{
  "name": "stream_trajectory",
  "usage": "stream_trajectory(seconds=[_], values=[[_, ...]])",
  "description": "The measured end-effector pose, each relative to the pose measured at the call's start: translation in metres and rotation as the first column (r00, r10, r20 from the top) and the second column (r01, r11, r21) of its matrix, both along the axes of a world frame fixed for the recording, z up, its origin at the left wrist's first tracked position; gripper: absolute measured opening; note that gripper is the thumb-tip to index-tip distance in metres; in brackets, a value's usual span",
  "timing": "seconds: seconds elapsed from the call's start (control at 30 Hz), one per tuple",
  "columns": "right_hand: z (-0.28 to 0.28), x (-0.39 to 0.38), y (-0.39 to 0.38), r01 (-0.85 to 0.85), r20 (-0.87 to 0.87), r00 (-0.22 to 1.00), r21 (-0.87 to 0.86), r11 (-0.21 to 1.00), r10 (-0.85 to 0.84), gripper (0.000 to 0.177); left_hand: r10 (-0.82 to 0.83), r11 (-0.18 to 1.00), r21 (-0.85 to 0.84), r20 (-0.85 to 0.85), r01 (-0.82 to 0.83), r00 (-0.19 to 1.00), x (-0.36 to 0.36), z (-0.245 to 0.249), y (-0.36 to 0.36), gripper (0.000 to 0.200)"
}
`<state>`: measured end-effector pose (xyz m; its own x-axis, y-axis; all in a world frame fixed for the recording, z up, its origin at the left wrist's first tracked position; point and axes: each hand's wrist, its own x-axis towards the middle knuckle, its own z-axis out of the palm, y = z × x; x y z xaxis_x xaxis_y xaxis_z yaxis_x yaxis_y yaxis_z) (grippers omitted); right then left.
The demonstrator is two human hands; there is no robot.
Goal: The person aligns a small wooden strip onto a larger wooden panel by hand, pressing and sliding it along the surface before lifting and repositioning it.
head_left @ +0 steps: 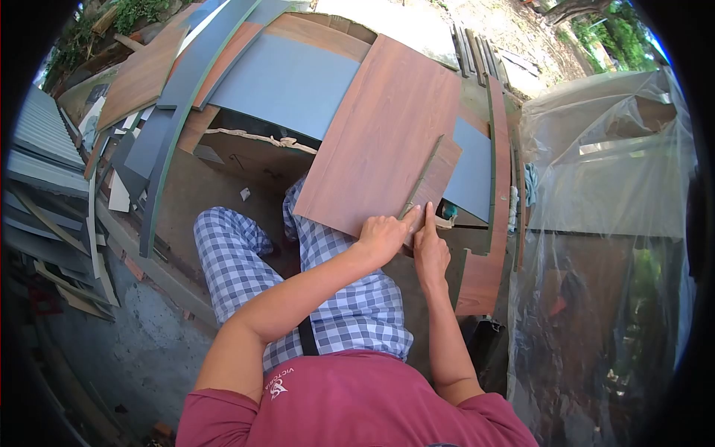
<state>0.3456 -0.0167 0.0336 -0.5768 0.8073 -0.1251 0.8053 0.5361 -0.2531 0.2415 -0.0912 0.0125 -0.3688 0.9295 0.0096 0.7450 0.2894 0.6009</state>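
A narrow wood-grain board (441, 170) lies slantwise on a large reddish-brown wood-grain panel (380, 127), its dark long edge facing left. My left hand (383, 238) is closed at the near end of the narrow board, with its thumb and finger pressed at the left edge. At the same end, my right hand (430, 252) grips the right side, and its index finger points forward along the surface. The fingertips of both hands are close together. The undersides of the fingers are hidden. The large panel's near corner reaches over my checked trousers (335, 298).
Blue-grey panels (287, 86) lie under the large panel. Long dark strips (194, 112) and offcuts lean at the left. A notched wood-grain board (480, 279) stands to the right, beside clear plastic sheeting (596, 216). Corrugated sheets (45, 138) are stacked far left.
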Motion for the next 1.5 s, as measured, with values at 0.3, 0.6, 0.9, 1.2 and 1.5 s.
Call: stream_trajectory(seconds=[0.3,0.6,0.9,1.2,1.5], values=[[0.005,-0.016,-0.013,-0.048,0.022,0.999,-0.059,0.997,0.050,0.057,0.044,0.998,-0.035,-0.016,-0.044,0.999,-0.012,0.004,-0.021,0.046],[-0.005,-0.059,0.054,-0.078,-0.104,0.992,-0.013,0.997,0.077,0.052,0.054,0.996,-0.067,-0.037,-0.056,0.998,-0.057,0.007,0.045,0.044],[-0.018,-0.103,0.136,-0.015,-0.175,0.984,-0.016,1.000,0.012,0.048,0.038,0.991,-0.120,-0.102,-0.050,0.994,-0.100,0.010,0.127,0.043],[-0.018,-0.137,0.195,0.009,-0.203,0.979,-0.047,0.999,-0.018,0.047,0.055,0.979,-0.191,-0.095,-0.073,0.994,-0.133,0.011,0.190,0.041],[-0.023,-0.152,0.218,0.036,-0.223,0.974,-0.054,0.998,-0.047,0.048,0.102,0.976,-0.186,-0.065,-0.113,0.993,-0.146,0.003,0.214,0.041]])
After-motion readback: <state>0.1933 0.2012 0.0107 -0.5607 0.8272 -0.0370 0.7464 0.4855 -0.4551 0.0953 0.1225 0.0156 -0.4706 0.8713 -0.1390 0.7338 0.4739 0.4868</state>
